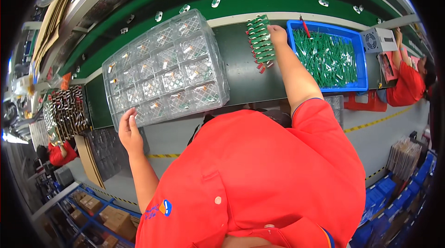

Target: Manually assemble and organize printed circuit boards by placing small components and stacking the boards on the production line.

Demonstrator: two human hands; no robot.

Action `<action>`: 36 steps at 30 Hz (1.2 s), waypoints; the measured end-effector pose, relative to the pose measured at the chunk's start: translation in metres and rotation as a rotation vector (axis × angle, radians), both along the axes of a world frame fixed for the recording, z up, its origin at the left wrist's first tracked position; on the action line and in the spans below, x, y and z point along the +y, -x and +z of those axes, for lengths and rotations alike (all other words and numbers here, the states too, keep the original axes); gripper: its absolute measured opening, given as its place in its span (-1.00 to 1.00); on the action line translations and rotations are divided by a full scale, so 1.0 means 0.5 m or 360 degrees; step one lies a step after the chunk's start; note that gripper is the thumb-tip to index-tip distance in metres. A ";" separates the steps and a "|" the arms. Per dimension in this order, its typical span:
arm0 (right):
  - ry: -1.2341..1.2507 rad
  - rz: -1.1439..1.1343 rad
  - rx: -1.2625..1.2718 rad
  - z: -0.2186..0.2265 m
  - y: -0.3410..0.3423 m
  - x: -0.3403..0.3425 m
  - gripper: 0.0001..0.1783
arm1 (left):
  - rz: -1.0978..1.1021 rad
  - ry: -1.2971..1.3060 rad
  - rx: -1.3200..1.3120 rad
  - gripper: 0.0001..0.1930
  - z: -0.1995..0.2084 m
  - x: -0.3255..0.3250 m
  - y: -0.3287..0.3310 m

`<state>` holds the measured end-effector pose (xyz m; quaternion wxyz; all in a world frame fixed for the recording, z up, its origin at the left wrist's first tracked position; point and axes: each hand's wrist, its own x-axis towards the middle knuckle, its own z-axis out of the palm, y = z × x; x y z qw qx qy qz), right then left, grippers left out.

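My left hand (130,130) is open, thumb apart from the fingers, at the near left corner of a stack of clear plastic trays (160,69). Small parts with green and orange bits sit in the tray pockets. With bent fingers, my right hand (278,36) pinches the far right edge of a row of green circuit board strips (260,42) on the dark bench. White and red pieces show along those strips. Just right of that hand stands a blue bin (364,69) full of thin green boards. A red pen-like tool (304,26) leans inside its far edge.
A grey box with a fan (378,39) stands beyond the bin. At the right a person in red (402,83) works; another red sleeve (62,153) shows at far left, near stacked boards (69,111). Blue shelving with cartons (116,220) is behind me on the left.
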<state>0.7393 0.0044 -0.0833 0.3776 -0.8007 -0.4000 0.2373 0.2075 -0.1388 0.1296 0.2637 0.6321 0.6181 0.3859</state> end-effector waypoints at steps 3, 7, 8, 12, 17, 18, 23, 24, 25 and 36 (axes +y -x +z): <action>-0.0262 0.0024 0.0560 0.030 0.043 -0.025 -0.72 | 0.0039 0.0037 -0.0095 -0.78 -0.020 -0.016 -0.024; -0.0522 0.0273 0.0256 0.214 0.125 -0.095 -0.72 | -0.0087 0.0029 -0.0191 -0.77 -0.034 -0.002 -0.055; -0.0630 0.0336 0.0154 0.266 0.131 -0.112 -0.75 | -0.0189 0.0020 -0.0286 -0.77 -0.022 0.016 -0.083; -0.0881 0.0711 0.0012 0.449 0.184 -0.181 -0.86 | -0.0703 -0.0082 -0.0582 -0.72 0.027 0.083 -0.169; -0.0905 0.0991 0.0289 0.594 0.318 -0.255 -0.86 | -0.1144 -0.0558 -0.0664 -0.56 0.115 0.127 -0.234; -0.0898 0.1014 0.0314 0.602 0.349 -0.263 -0.85 | -0.1137 -0.0562 -0.0660 -0.56 0.123 0.122 -0.227; -0.0705 0.1000 0.0660 0.606 0.442 -0.310 -0.80 | -0.1262 0.0035 -0.1243 -0.69 0.135 0.074 -0.163; -0.0656 0.0962 0.0801 0.615 0.490 -0.315 -0.82 | -0.1233 0.0022 -0.1408 -0.72 0.128 0.071 -0.135; -0.0589 0.0940 0.0921 0.631 0.517 -0.318 -0.85 | -0.1236 0.0180 -0.1612 -0.74 0.128 0.062 -0.119; -0.0148 0.1125 0.1239 0.580 0.710 -0.266 -0.83 | -0.0776 -0.0009 -0.1291 -0.72 0.005 0.076 0.194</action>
